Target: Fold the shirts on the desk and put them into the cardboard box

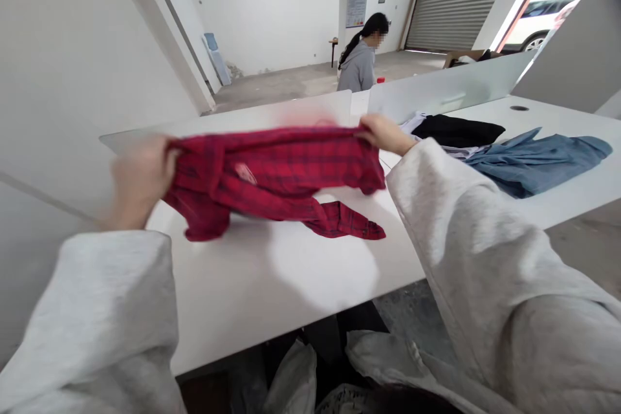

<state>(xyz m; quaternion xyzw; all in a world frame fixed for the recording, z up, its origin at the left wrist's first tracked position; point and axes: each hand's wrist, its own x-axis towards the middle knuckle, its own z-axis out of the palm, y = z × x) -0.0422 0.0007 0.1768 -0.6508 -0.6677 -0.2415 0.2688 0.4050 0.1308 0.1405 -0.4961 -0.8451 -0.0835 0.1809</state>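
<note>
A red plaid shirt (276, 174) is stretched between my two hands just above a white table (272, 278). My left hand (138, 178) is closed on the shirt's left end. My right hand (383, 132) pinches its upper right edge. A sleeve with a cuff trails down onto the tabletop below the shirt. Both my arms wear light grey sleeves.
A blue garment (538, 158) and a black garment (456, 130) lie on the table at the right. Translucent divider panels (436, 94) stand along the far edge. A person in a grey hoodie (359, 61) sits beyond them. White bags (291, 381) lie under the table.
</note>
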